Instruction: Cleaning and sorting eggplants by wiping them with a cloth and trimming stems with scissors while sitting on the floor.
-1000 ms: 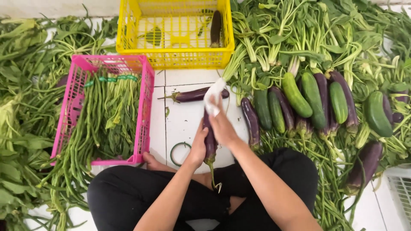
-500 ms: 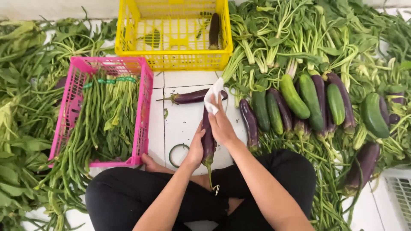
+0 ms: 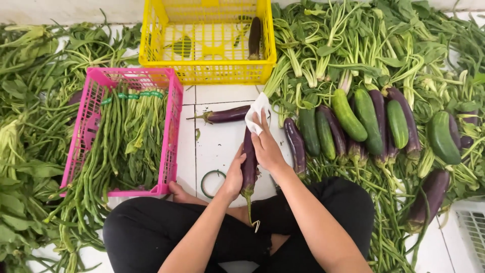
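White tiled floor [image 3: 222,134], banked with leafy greens [image 3: 364,45] at 1 o'clock. Held eggplant [image 3: 249,164] at centre: long axis near vertical, stem toward 6 o'clock, tip toward 12. Left hand [image 3: 234,174] grasps its lower part; right hand [image 3: 266,146] presses a white cloth [image 3: 256,112] against its upper end. Yellow crate [image 3: 208,38] at 12 o'clock holds one eggplant. Pink crate [image 3: 126,129] at 9 o'clock holds bundled long beans [image 3: 118,136]. Cucumbers [image 3: 348,114] and eggplants are lined up at 3 o'clock.
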